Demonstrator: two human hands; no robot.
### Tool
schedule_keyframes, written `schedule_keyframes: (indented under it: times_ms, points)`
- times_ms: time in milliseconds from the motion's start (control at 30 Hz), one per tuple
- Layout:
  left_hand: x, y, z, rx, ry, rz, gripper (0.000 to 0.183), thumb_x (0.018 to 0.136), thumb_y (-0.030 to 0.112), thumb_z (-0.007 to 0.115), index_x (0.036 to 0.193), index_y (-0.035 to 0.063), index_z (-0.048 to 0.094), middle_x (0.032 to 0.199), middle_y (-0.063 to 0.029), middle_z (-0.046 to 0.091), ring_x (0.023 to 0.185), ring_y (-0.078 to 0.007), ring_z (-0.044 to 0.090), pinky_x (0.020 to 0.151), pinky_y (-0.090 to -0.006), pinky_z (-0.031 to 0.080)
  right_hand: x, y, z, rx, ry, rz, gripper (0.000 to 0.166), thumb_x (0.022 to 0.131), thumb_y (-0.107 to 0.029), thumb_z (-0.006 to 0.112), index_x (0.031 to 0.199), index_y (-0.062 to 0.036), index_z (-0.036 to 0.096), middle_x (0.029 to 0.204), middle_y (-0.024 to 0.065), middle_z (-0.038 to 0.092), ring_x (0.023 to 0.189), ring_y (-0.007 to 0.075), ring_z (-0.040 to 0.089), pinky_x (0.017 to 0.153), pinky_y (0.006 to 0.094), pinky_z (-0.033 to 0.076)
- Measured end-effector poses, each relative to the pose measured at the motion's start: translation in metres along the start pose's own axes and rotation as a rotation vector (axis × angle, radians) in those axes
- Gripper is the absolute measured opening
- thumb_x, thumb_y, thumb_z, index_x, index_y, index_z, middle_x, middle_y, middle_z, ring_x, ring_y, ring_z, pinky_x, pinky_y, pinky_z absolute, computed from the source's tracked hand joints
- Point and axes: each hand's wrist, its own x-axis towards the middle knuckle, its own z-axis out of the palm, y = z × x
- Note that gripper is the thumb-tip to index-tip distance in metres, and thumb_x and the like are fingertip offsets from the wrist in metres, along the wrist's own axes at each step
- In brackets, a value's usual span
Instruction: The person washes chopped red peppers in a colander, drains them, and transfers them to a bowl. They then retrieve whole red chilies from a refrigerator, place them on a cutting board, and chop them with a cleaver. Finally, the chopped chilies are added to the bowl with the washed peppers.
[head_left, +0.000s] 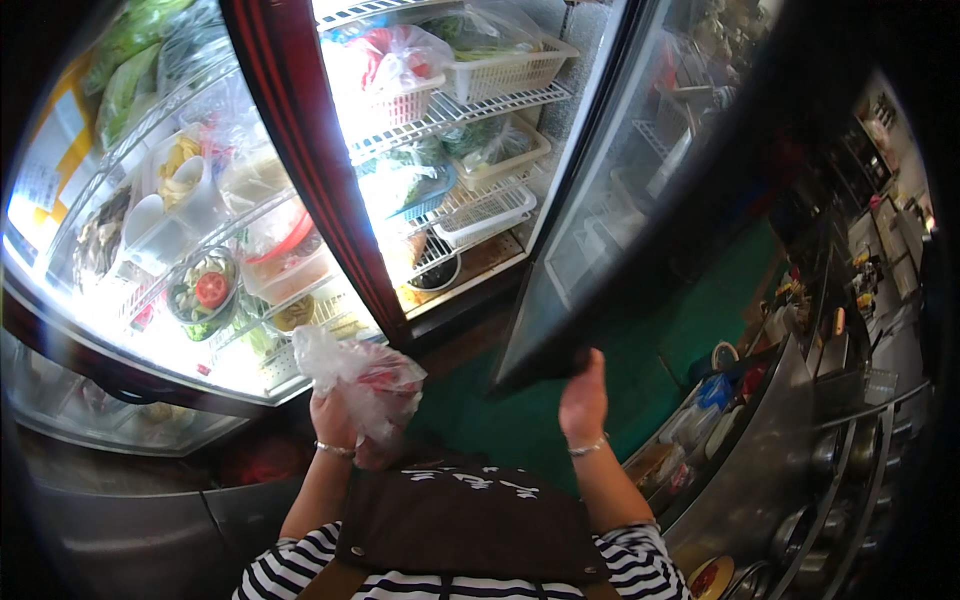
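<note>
A clear plastic bag with reddish contents (382, 379) is in my left hand (332, 416), before the lit shelves of a glass-door fridge. My right hand (584, 399) is raised at the edge of the dark-framed glass door (600, 225), which stands swung out. Its palm seems to touch the frame; the fingertips are partly hidden there, and the hand grips nothing that I can see. Inside the fridge, a white basket (510, 73) with bagged greens sits on an upper wire shelf (480, 112). Lower down are a blue basket (430, 196) and white baskets (487, 217).
To the left, shelves carry a bowl with a tomato slice (212, 289) and a white tub (169, 214). A steel counter (750, 420) with bags and containers runs along the right. Metal pots (795, 532) stand on a rack at the lower right. The floor (480, 409) is green.
</note>
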Motion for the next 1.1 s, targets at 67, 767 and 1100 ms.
schedule_keyframes:
  times_ms: [67, 767, 1100]
  points:
    - [0.014, -0.007, 0.023, -0.062, -0.025, -0.076, 0.013, 0.090, 0.012, 0.049, 0.098, 0.0059, 0.056, 0.080, -0.0038, 0.059, 0.069, -0.0171, 0.058, 0.061, -0.0314, 0.050, 0.000, -0.012, -0.043, 0.139, 0.056, -0.096, 0.034, 0.096, -0.029, 0.037, 0.120, -0.0070, 0.045, 0.114, 0.0024, 0.052, 0.105, 0.0155, 0.047, 0.095, 0.0305, 0.032]
    - [0.190, -0.035, 0.200, 0.308, -0.719, -0.386, 0.027, 0.085, 0.008, 0.058, 0.111, 0.0032, 0.055, 0.101, -0.0014, 0.060, 0.091, -0.0099, 0.056, 0.079, -0.0259, 0.045, 0.197, 0.243, -0.037, -0.092, 0.221, 0.998, 0.040, 0.086, -0.046, 0.053, 0.102, -0.0103, 0.051, 0.081, 0.0045, 0.061, 0.067, 0.0144, 0.058, 0.060, 0.0291, 0.048]
    - [0.207, 0.002, 0.234, 0.511, -0.730, -0.400, 0.021, 0.081, 0.009, 0.062, 0.099, 0.0007, 0.059, 0.099, -0.0052, 0.062, 0.090, -0.0123, 0.058, 0.080, -0.0274, 0.045, 0.397, 0.347, 0.069, -0.362, 0.207, 0.750, 0.031, 0.077, -0.025, 0.060, 0.088, 0.0038, 0.056, 0.066, 0.0123, 0.061, 0.043, 0.0203, 0.058, 0.033, 0.0287, 0.046]
